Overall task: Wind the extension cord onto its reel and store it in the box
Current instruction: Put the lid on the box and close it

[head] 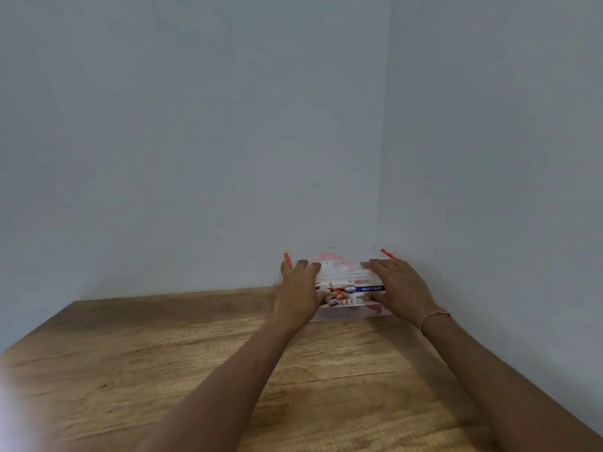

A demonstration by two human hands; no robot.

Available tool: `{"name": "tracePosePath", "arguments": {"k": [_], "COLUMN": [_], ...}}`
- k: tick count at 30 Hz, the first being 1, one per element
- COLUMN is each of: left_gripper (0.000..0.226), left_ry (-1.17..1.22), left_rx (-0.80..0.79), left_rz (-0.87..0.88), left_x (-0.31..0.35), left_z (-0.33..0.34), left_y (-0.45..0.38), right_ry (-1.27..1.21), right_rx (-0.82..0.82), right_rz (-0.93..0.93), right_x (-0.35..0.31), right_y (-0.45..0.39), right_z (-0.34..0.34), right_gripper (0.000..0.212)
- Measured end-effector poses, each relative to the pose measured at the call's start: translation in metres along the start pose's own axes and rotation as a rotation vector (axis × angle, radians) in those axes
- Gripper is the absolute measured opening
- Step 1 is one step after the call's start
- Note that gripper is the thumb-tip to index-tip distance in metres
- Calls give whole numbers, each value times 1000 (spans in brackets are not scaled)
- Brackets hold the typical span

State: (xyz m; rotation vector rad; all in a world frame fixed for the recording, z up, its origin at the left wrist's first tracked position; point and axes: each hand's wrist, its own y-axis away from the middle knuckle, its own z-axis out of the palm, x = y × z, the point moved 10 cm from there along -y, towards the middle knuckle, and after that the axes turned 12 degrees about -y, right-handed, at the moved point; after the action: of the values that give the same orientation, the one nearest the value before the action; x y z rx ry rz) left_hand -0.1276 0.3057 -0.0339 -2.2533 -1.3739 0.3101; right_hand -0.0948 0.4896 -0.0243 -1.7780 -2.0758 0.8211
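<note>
A clear plastic box (pixel 346 278) with a lid, red side latches and a blue label stands on the wooden table in the far right corner by the walls. Something red and white shows faintly through the lid; I cannot tell whether it is the cord reel. My left hand (pixel 298 288) lies over the box's left end, fingers on the lid and thumb down the front. My right hand (pixel 396 287) lies over the right end in the same way. Both red latches (pixel 388 254) stick up, swung out from the lid.
The wooden table (pixel 202 363) stretches toward me, its left edge running diagonally. Pale grey walls (pixel 195 141) meet in a corner right behind the box. A thin bracelet (pixel 432 316) circles my right wrist.
</note>
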Motion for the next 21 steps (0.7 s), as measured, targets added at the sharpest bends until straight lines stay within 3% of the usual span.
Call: {"name": "tracePosePath", "arguments": {"k": [21], "left_gripper": [58], "left_ry": [52], "left_rx": [80], "left_rz": [-69], "left_x": [10], "left_z": [28], "left_y": [-45], "right_ry": [2], "right_rx": [-13], "right_rz": [-3], "right_x": [43], "right_y": [-43], "right_z": [18], "right_gripper": [73]}}
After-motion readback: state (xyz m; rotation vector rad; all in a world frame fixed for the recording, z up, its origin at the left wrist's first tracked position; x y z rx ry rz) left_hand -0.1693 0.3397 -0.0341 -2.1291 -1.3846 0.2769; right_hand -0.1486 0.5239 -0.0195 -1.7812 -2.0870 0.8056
